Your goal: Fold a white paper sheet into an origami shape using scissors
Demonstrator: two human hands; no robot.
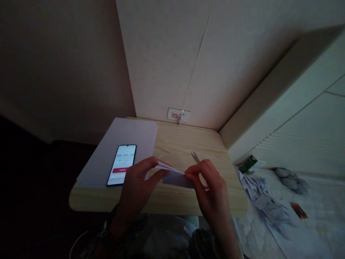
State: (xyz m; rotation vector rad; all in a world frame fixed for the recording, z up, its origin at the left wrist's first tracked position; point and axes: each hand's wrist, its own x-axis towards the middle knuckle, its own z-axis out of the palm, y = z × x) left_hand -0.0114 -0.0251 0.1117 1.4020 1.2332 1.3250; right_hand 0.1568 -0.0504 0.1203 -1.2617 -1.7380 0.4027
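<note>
Over the near part of a small light-wood table [188, 138], both hands pinch a folded piece of white paper [172, 174]. My left hand [138, 180] grips its left end between thumb and fingers. My right hand [208, 185] grips its right end, fingers closed. Just behind the paper, a pair of scissors [195, 157] lies on the table, partly hidden by my right hand.
A phone [122, 164] with a running timer lies on a stack of white sheets [126, 138] at the table's left. A wall socket [178, 115] sits behind the table. On the bed at right lie scattered paper pieces [262, 199], a green box [248, 164] and grey cloth [291, 180].
</note>
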